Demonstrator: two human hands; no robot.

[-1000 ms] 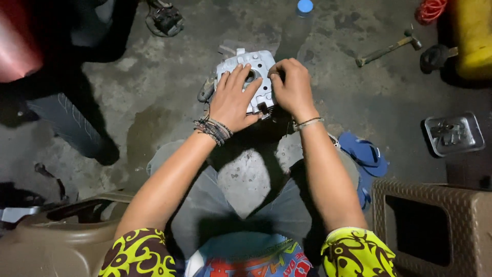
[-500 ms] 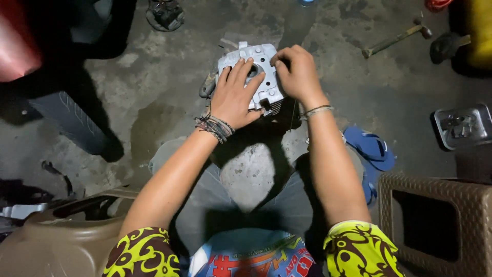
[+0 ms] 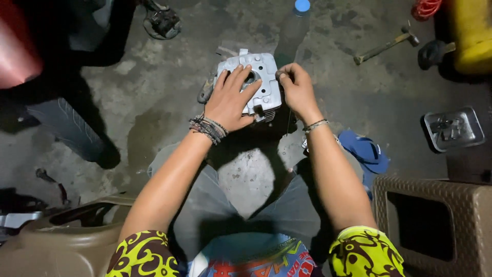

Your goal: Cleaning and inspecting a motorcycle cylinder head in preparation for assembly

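Note:
A grey metal engine part [image 3: 263,77] with bolt holes and fins stands on the concrete floor between my knees. My left hand [image 3: 230,100] lies flat on top of it, fingers spread over its round opening. My right hand [image 3: 295,87] is at the part's right edge, fingers pinched together on something small that I cannot make out. Woven bands circle my left wrist and a thin bracelet my right.
A hammer [image 3: 384,47] lies at the far right beside a yellow container [image 3: 471,31]. A small metal tray [image 3: 453,128] holds parts. A blue sandal [image 3: 365,149], a brown plastic stool [image 3: 435,225], a bottle [image 3: 294,25] and a tyre [image 3: 72,128] surround me.
My right hand has slid from the top of the engine part to its right edge and pinched shut. My left hand stays pressed on top.

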